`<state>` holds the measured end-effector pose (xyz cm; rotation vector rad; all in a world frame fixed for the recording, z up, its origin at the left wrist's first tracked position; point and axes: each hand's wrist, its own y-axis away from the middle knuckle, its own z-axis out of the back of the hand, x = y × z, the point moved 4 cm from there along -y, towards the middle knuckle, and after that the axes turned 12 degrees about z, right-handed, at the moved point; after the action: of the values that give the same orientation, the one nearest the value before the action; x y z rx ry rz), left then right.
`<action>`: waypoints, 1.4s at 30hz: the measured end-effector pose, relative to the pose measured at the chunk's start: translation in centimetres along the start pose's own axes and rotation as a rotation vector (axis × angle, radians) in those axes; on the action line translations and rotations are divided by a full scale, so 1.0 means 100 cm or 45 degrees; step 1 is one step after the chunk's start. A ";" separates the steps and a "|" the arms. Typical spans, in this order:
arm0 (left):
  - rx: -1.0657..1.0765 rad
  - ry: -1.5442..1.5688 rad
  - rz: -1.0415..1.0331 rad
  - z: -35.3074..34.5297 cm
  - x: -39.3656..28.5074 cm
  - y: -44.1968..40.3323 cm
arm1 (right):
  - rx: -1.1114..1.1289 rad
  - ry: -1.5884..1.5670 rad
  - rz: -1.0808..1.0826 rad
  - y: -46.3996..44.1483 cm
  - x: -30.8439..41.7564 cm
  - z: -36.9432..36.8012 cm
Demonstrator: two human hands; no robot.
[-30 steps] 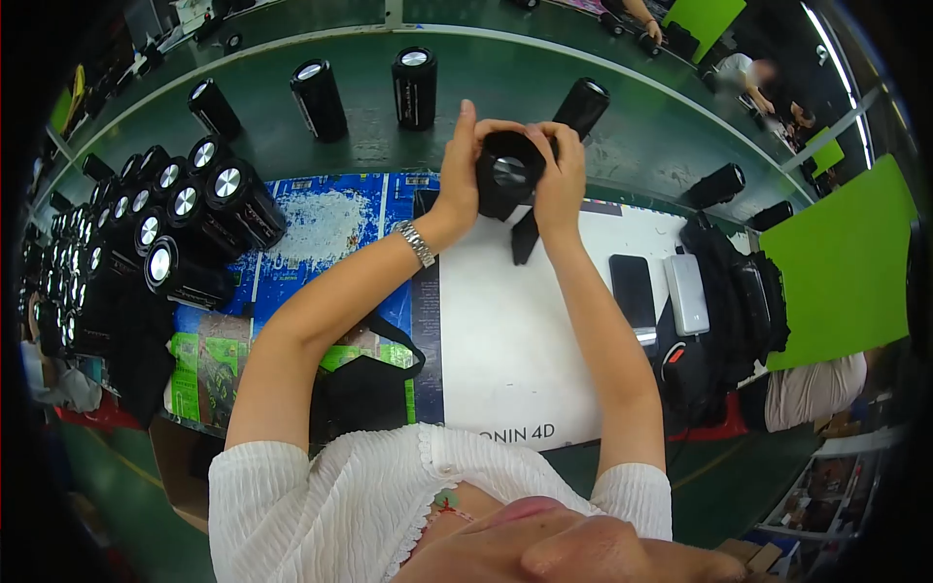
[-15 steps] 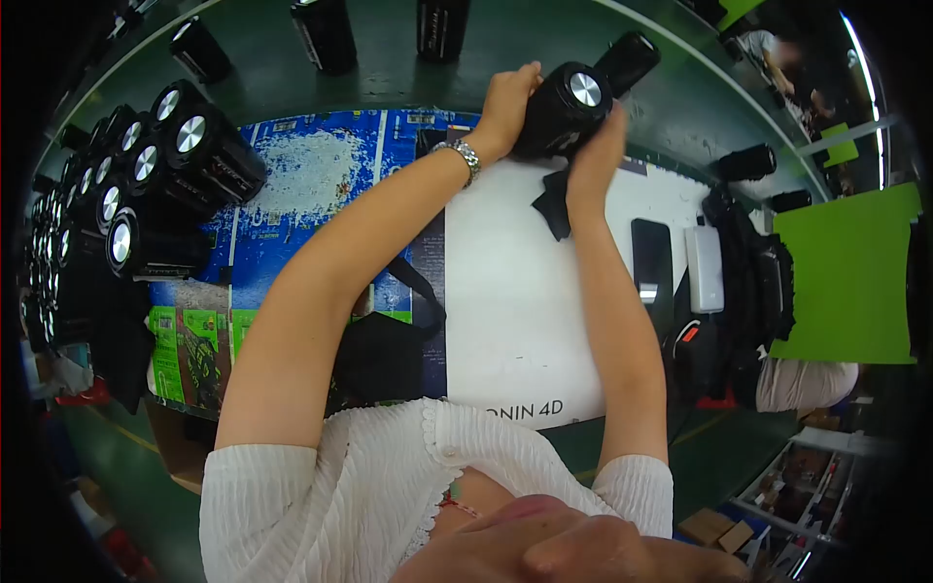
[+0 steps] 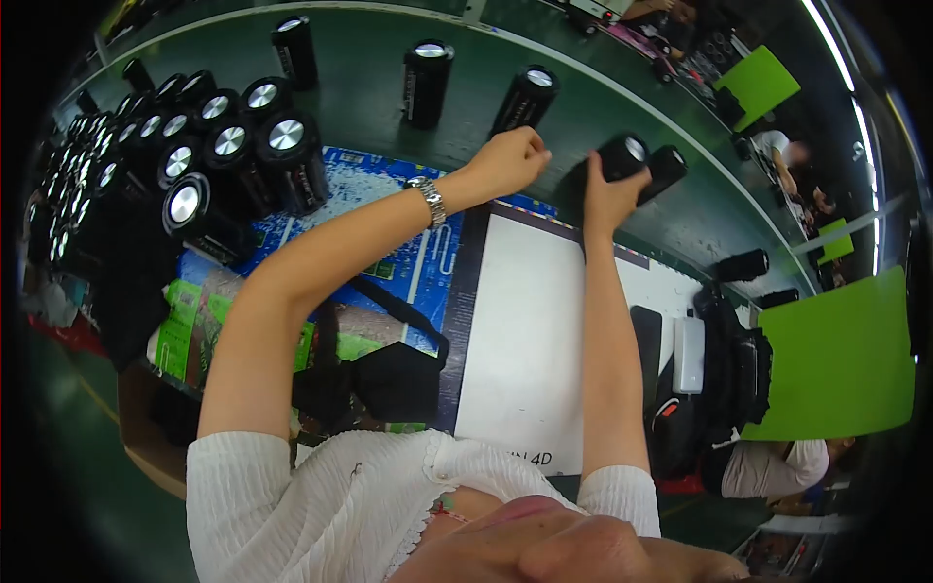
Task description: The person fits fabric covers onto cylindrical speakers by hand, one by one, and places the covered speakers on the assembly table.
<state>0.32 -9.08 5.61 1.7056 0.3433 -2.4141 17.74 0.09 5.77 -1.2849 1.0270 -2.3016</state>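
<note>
My right hand (image 3: 612, 197) is wrapped round a black cylindrical speaker (image 3: 622, 154) with a silver disc on its end, on the green bench surface. Close beside it, to the right, is another black speaker (image 3: 665, 171). My left hand (image 3: 510, 163), with a metal watch on the wrist, is held over the bench with fingers loosely bent and a gap between them. Nothing shows in it. Just beyond it stands a speaker (image 3: 526, 100), its lower part partly behind the hand. Two more speakers, one at the middle (image 3: 427, 85) and one further left (image 3: 294, 52), stand upright.
Many speakers (image 3: 286, 134) crowd the left side. A white board (image 3: 525, 335) and blue printed sheet (image 3: 340, 185) cover the near work surface, with a black strap (image 3: 398, 379) on it. A phone (image 3: 645, 335), a white device (image 3: 689, 355) and a black bag (image 3: 724, 360) lie right.
My left hand has come off the speaker and moved left. My right hand still holds it, now beside the other speaker. The view has shifted, and the black cloth no longer shows.
</note>
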 end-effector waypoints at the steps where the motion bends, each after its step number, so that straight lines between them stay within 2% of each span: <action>1: 0.012 -0.149 -0.065 0.008 -0.004 0.010 | -0.042 -0.074 0.072 -0.002 -0.007 -0.003; 5: 0.237 -0.484 -0.063 0.050 -0.054 0.078 | 0.071 -0.141 0.144 0.000 -0.004 0.003; 7: 0.399 -0.622 -0.108 0.063 -0.057 0.115 | 0.009 -0.111 0.167 0.003 -0.009 0.007; 8: 0.585 -0.687 0.040 0.068 -0.062 0.142 | -0.013 -0.051 0.137 0.001 -0.005 0.010; 11: 1.078 -0.728 -0.052 0.064 -0.042 0.211 | -0.369 -0.169 0.426 -0.009 0.008 0.036; 12: 0.951 -0.783 -0.413 0.059 -0.029 0.234 | -0.511 -0.169 0.524 -0.014 0.022 0.048; 14: 0.686 -0.817 -0.471 0.054 -0.024 0.252 | -0.525 -0.212 0.649 -0.023 0.054 0.063; 15: 0.519 -0.849 -0.373 0.063 -0.015 0.247 | -0.532 -0.232 0.714 -0.023 0.071 0.070; 16: 0.353 -0.874 -0.270 0.074 -0.005 0.240 | -0.391 -0.390 0.665 -0.020 0.088 0.073; 17: 0.072 -0.790 -0.252 0.086 0.005 0.229 | -0.248 -0.547 0.616 -0.013 0.108 0.074; 18: -0.083 -0.657 -0.055 0.101 0.006 0.219 | -0.106 -0.707 0.569 -0.006 0.125 0.070; 19: -0.269 -0.502 -0.035 0.113 0.013 0.213 | -0.030 -0.719 0.661 0.002 0.137 0.063; 20: -0.345 -0.481 0.042 0.125 0.019 0.209 | 0.227 -0.985 0.557 0.013 0.155 0.059; 21: -0.367 -0.266 0.154 0.133 0.024 0.209 | 0.483 -1.112 0.549 0.024 0.164 0.051; 22: -0.388 -0.047 0.271 0.138 0.023 0.212 | 0.710 -1.196 0.419 0.038 0.171 0.044; 23: -0.400 0.083 0.272 0.140 0.018 0.216 | 0.892 -1.241 0.271 0.055 0.181 0.038; 24: -0.412 0.212 0.271 0.141 0.012 0.220 | 1.052 -1.158 0.259 0.070 0.191 0.035; 25: -0.423 0.341 0.269 0.141 0.008 0.223 | 1.044 -1.150 0.450 0.081 0.202 0.034; 26: -0.414 0.387 0.252 0.139 0.009 0.224 | 1.132 -1.234 0.434 0.095 0.206 0.028; 28: -0.387 0.480 0.226 0.133 0.016 0.226 | 1.183 -1.222 0.587 0.118 0.212 0.023; 29: -0.403 0.299 0.268 0.134 0.017 0.229 | 1.166 -1.225 0.560 0.124 0.208 0.020; 31: -0.455 0.314 0.295 0.133 0.015 0.232 | 1.144 -1.223 0.514 0.131 0.203 0.017; 32: -0.486 0.327 0.306 0.132 0.014 0.232 | 1.034 -1.269 0.435 0.127 0.203 0.018; 34: -0.582 0.399 0.218 0.136 0.016 0.231 | 0.917 -1.274 0.084 0.111 0.202 0.027; 35: -0.621 0.403 0.221 0.140 0.019 0.231 | 0.956 -1.237 0.025 0.107 0.204 0.034; 38: -0.725 0.364 0.169 0.146 0.020 0.231 | 1.553 -1.398 0.052 0.133 0.221 0.045; 40: -0.754 0.197 0.070 0.145 0.005 0.234 | 1.511 -1.428 0.275 0.151 0.241 0.052; 41: -0.750 0.157 0.051 0.140 -0.010 0.240 | 1.311 -1.412 0.384 0.155 0.243 0.048; 42: -0.674 0.393 -0.148 0.132 -0.012 0.238 | 1.270 -1.295 0.386 0.154 0.238 0.041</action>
<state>-4.91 -35.59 8.76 1.8196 1.0411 -1.8751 6.99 -26.02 10.62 -1.3632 -0.2526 -1.2365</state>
